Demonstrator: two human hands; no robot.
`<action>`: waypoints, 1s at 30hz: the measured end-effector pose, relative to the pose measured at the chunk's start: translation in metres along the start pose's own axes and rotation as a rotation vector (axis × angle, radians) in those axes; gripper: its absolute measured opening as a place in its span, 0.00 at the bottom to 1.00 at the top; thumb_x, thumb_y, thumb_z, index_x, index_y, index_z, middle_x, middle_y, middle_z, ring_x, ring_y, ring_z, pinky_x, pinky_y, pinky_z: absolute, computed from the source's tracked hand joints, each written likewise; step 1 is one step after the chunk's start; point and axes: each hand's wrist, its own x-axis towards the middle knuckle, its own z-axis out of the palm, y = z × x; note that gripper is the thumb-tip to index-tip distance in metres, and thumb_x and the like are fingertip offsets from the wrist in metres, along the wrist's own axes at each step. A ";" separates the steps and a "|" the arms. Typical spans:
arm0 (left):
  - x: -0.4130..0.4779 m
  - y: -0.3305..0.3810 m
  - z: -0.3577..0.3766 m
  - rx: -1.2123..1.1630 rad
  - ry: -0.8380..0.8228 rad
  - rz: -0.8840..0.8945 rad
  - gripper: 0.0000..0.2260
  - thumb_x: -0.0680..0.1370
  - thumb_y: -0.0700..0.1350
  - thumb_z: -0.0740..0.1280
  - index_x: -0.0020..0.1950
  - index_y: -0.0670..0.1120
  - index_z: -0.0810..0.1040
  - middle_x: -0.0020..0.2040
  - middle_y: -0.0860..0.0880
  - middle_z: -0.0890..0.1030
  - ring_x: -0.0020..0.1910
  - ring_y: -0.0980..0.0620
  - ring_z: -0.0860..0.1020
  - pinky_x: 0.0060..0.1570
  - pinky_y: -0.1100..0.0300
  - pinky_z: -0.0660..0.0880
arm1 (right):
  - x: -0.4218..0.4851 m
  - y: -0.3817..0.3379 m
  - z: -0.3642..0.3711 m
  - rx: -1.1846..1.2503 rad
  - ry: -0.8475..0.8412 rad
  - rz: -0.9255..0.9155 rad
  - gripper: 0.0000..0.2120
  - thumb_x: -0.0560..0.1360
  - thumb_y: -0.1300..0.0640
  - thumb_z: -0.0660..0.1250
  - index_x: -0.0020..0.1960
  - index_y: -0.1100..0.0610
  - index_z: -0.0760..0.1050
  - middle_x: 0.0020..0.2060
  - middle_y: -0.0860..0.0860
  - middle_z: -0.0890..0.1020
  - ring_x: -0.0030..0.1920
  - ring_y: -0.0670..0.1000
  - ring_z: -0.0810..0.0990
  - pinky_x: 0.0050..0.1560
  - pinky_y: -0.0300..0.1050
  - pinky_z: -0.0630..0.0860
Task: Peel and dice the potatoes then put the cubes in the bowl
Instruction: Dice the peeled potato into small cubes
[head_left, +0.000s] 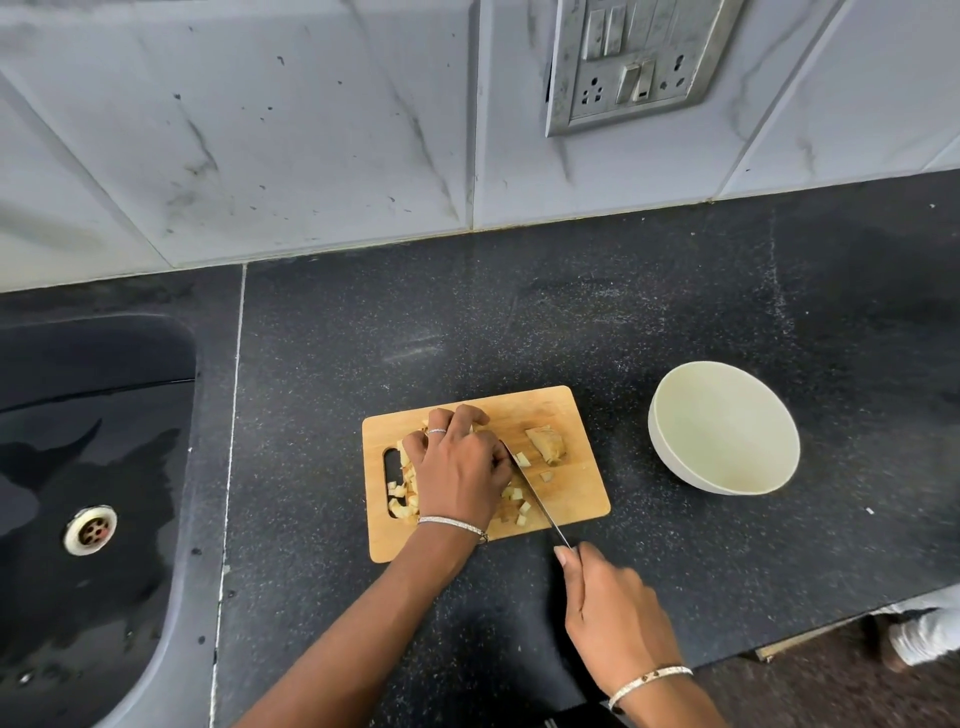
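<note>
Gripping the knife (537, 501) by its handle, the right hand (613, 608) sits closed at 5 o'clock of the board (576, 499), thumb laid along the top. The blade slants toward 11 o'clock, its tip hidden against the left hand (457, 462). That hand lies palm down on the board, fingers bent and clamped over a heap of cubes (523, 506). More cubes lie loose beside the wrist and near the board's slot at 9 o'clock. A larger potato chunk (545, 441) rests apart at the board's 2 o'clock corner. At 3 o'clock of the board, well apart on the dark table (519, 322), stands the pale bowl (722, 431), only its smooth inner wall showing. A wet sink (93, 415) lies at 9 o'clock. A switch plate (634, 62) hangs on the tiled wall at 1 o'clock, with no lettering legible on it.
</note>
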 end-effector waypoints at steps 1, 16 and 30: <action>-0.001 0.000 0.001 -0.002 0.015 0.003 0.02 0.70 0.50 0.72 0.37 0.54 0.83 0.58 0.58 0.76 0.57 0.51 0.68 0.47 0.54 0.53 | -0.002 0.000 -0.001 -0.009 -0.001 0.005 0.18 0.81 0.38 0.42 0.46 0.47 0.63 0.40 0.49 0.81 0.46 0.57 0.82 0.37 0.50 0.71; 0.010 -0.003 -0.007 0.004 -0.058 0.199 0.09 0.75 0.47 0.70 0.51 0.61 0.82 0.63 0.58 0.72 0.62 0.50 0.65 0.50 0.53 0.56 | -0.025 0.015 -0.047 0.008 -0.051 0.121 0.23 0.78 0.35 0.40 0.44 0.49 0.66 0.39 0.50 0.79 0.45 0.54 0.77 0.48 0.52 0.73; 0.014 -0.006 -0.001 -0.033 -0.040 0.108 0.07 0.70 0.59 0.73 0.44 0.59 0.83 0.64 0.59 0.72 0.64 0.53 0.62 0.52 0.54 0.55 | -0.011 0.004 -0.022 0.141 -0.005 0.099 0.26 0.79 0.36 0.41 0.43 0.50 0.70 0.38 0.46 0.80 0.42 0.49 0.79 0.47 0.50 0.75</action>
